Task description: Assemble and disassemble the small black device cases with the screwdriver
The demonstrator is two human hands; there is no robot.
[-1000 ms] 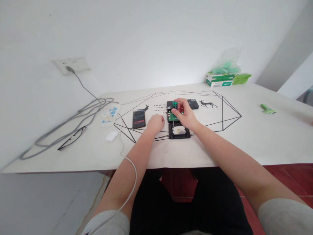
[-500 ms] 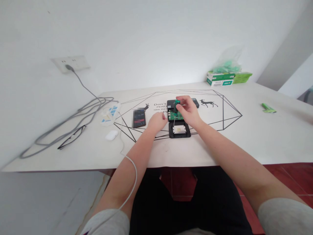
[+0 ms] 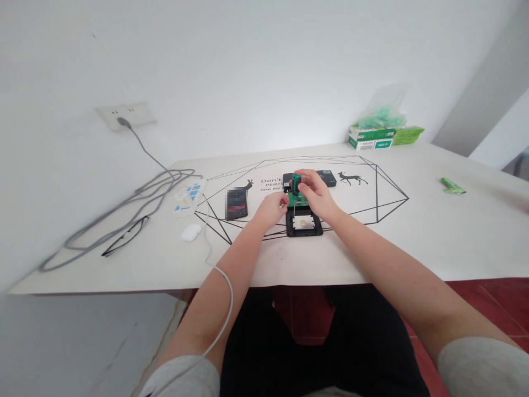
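rightward slides the left hand [image 3: 271,210], now up at the board's left edge, fingers bunched, can't tell if they pinch anything! right hand [image 3: 318,194] is clamped on the screwdriver [image 3: 296,185], shaft pointing down. hands close, but apart. board [image 3: 303,202] lies on the table [image 3: 372,248], black tray [image 3: 314,231] just nearer, phone [image 3: 237,203] off left.

Screwdriver handle [image 3: 295,185], plastic (shaft [image 3: 294,208] looks metal); black tray [image 3: 305,234], matt plastic; tabletop [image 3: 430,237], smooth.
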